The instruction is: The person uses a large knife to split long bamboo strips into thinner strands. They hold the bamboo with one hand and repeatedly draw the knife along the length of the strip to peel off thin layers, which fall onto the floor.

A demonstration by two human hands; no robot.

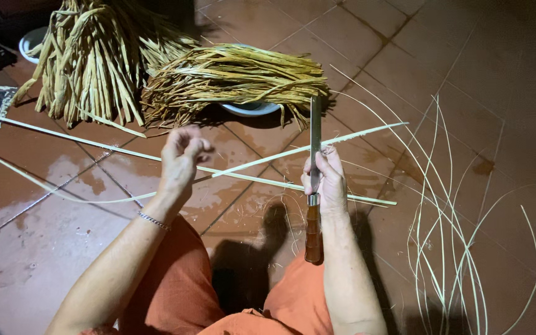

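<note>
**Inspector:** Begin with the largest items.

**Assistant:** The tiled floor (442, 49), reddish-brown, with wet patches below the left hand. Beyond both hands lie two bundles of dried straw-coloured strips: the big upright bundle (88, 62) beyond and outward of the left hand, and the flatter bundle (237, 77) between the hands and farther away, resting over a pale bowl (252, 110).

**Inspector:** To the right?

**Assistant:** A spread of loose thin slivers (448, 248) on the floor, well outward of the right hand, curving up and away from it.

**Inspector:** The work in hand?

**Assistant:** Long pale cane strips (94, 144) cross in front of the person. One runs from far outward of the left hand, passes under that hand and ends just past the right hand. Another slants up from between the hands to beyond the right hand.

**Inspector:** Right hand.

**Assistant:** The right hand (325, 181) is closed round a knife (313, 186), gripping where blade meets wooden handle. The blade points away from the person; the handle hangs below the fist toward the orange-clad lap (181, 291). The fist sits on the strips' crossing; whether the blade bites into a strip I cannot tell.

**Inspector:** Left hand.

**Assistant:** The left hand (180, 162) is raised, fingers curled, fingertips pinched together, apparently on a thin strip end, though the view is poor there. A bracelet (153, 220) sits on its wrist.
</note>
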